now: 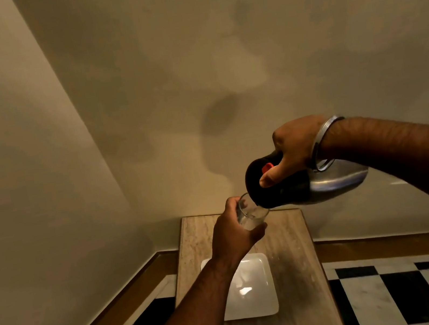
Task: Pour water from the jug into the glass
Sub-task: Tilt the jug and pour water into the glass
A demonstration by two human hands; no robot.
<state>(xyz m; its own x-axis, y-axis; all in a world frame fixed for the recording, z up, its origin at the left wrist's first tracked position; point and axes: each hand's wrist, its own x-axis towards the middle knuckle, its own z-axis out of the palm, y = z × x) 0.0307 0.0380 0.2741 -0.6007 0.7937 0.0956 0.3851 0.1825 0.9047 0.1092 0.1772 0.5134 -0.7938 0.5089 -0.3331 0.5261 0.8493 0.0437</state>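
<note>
Nearest my viewpoint, the left forearm reaches forward over the narrow stone-topped table (293,248), crossing above a square white plate (257,291) that lies flat on the tabletop near its left edge. I see the left hand (233,233) wrapped around a clear glass (251,213), fingers behind it and thumb in front; the glass is lifted off the table and tilted, its mouth turned up and to the right, above the table's far end. My right hand (293,149) grips the black handle of the jug (296,185), thumb pressed on the black lid just beside a red button (267,167). A metal bangle (320,141) circles the right wrist. The jug, steel-bodied with a black top, is held in the air and tipped almost horizontal, its body pointing right and its spout at the glass rim. Spout and rim appear to touch; I cannot tell whether water is flowing. Beige walls (138,90) meet in a corner behind, and a black-and-white chequered floor (400,293) shows at either side of the table.
</note>
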